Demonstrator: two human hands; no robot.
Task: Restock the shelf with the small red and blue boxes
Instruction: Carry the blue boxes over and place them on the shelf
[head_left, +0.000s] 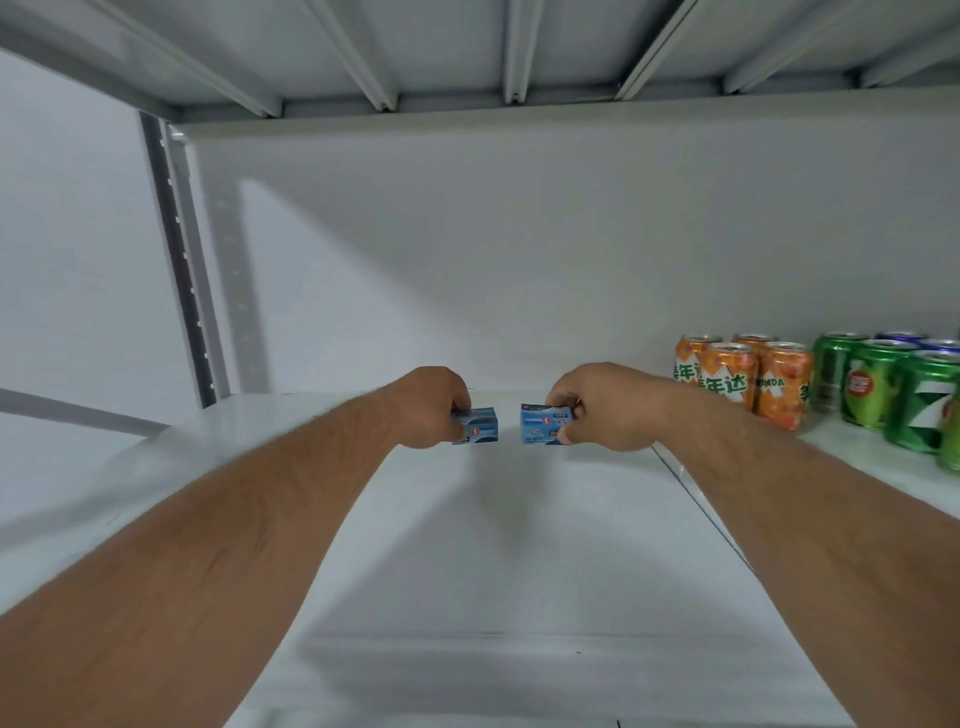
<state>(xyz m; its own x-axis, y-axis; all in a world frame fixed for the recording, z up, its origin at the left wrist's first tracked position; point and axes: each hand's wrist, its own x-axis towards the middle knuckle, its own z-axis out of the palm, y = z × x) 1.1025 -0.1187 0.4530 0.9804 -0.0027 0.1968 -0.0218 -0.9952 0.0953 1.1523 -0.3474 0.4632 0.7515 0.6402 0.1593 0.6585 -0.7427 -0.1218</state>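
Deep on the white metal shelf (519, 545), the left hand (426, 405) pinches a small blue cardboard box (480, 426) in its grip; the right hand (597, 408) pinches a second blue box (543, 423). Orange and green drink cans (779, 382) stand at three o'clock. Neither box is released yet; restocking looks barely begun.
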